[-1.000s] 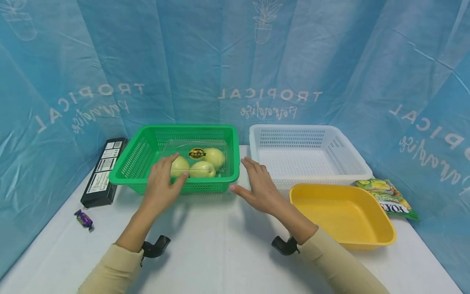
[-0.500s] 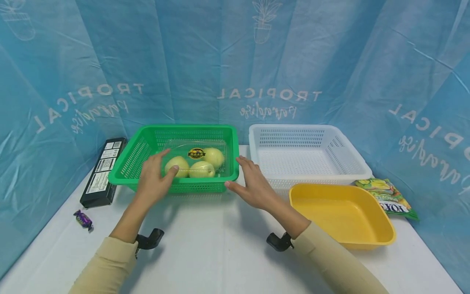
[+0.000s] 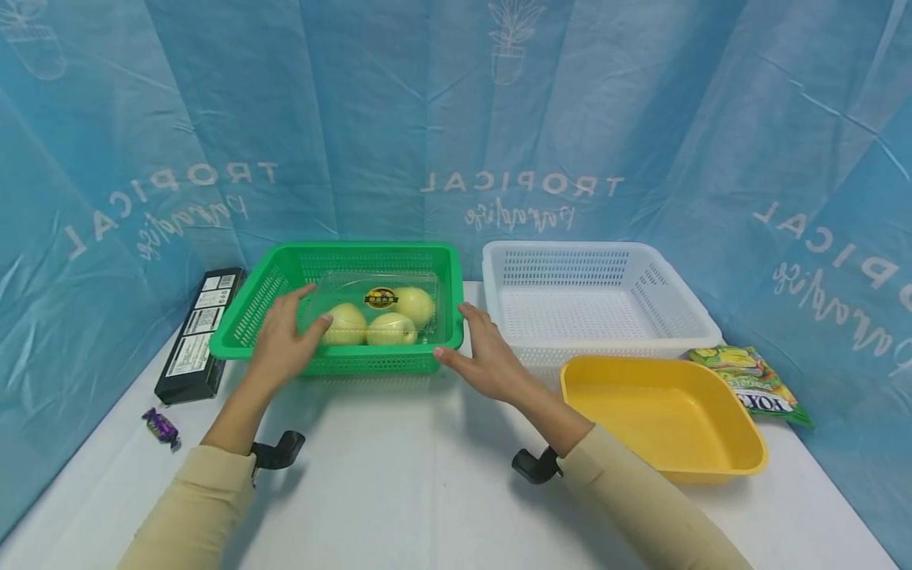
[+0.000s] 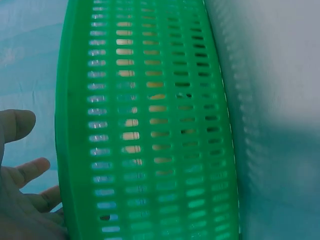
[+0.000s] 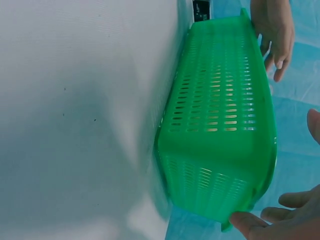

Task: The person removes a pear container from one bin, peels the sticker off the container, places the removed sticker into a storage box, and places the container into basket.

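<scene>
A green plastic basket (image 3: 385, 362) holds a clear lidded box (image 3: 328, 285) with three pale yellow-green fruits (image 3: 392, 328) in it. My left hand (image 3: 281, 340) hovers over the basket's front left rim, thumb and fingers spread. In the left wrist view its fingers (image 4: 32, 170) stand beside the rim, gripping nothing. At the front right corner is my right hand (image 3: 488, 356), its fingers extended along the outside. The right wrist view shows one of its fingertips (image 5: 242, 220) at the rim; whether it touches is hard to tell.
Right of the green basket stands a white basket (image 3: 606, 346), with a yellow bin (image 3: 663, 419) before it. A green snack packet (image 3: 755, 384) lies at the far right. To the left are a black box (image 3: 199, 336) and a purple wrapped candy (image 3: 162, 427). A blue curtain (image 3: 399, 119) hangs behind.
My left hand has moved left, off the fruit box toward the basket's left side. The right hand has shifted slightly left, closer to the right rim. The basket stays in place.
</scene>
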Motion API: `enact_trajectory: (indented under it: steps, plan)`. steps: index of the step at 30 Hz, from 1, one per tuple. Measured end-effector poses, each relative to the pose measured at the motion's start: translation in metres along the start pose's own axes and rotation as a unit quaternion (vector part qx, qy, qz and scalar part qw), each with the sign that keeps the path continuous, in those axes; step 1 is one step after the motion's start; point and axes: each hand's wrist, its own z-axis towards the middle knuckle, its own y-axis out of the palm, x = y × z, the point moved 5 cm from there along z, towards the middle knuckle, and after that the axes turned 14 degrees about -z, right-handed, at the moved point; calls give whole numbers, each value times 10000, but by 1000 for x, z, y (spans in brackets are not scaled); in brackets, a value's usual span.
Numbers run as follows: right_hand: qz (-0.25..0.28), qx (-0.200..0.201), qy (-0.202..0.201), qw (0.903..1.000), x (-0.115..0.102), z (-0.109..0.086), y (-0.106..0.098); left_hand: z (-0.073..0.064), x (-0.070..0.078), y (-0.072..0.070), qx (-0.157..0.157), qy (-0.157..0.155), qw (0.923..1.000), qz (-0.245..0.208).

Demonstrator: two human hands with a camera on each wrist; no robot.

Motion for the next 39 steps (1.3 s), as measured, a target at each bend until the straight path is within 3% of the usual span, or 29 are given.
enact_trajectory:
  steps: [10,17,26,39]
  plan:
    - [145,88,90,9998,2,7,7,8,-7,-6,-337,1,9994,-76]
    - [250,332,-82,9991,1,14,11,18,-17,-9,-726,-362,9967,-93]
    - [188,497,-59,9986,4,17,15,26,-29,-9,-1420,-892,9847,-466]
    - [123,488,27,9987,8,21,19,33,-41,-9,-2072,-1326,9650,-908]
